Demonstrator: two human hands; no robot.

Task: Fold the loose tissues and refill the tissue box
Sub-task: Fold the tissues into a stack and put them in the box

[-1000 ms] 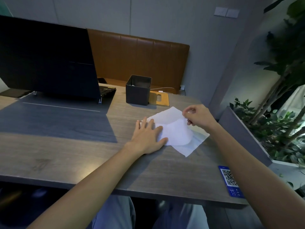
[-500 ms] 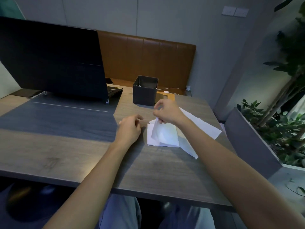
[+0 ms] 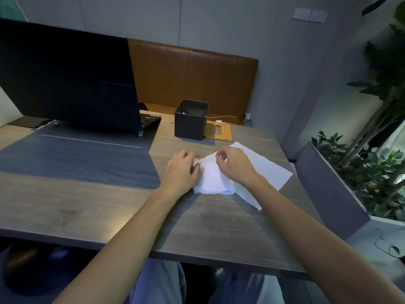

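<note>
Tissue (image 3: 211, 179), half folded, lies toward the right edge of the surface (image 3: 87, 205), overlapping a flat loose sheet (image 3: 272, 172). The right hand (image 3: 235, 166) has its grip pinched on the fold's far edge. The left hand (image 3: 180, 172) curls its fingers at the fold's left side; whether they pinch or only press, I cannot tell. The tissue box (image 3: 190, 123) stands beyond, toward the far edge, nearer the left hand.

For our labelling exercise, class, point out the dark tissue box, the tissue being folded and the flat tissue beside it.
dark tissue box (image 3: 190, 128), head view, on its front wall.
tissue being folded (image 3: 211, 179), head view, on its top layer.
flat tissue (image 3: 274, 172), head view, on its bare right half.
</note>
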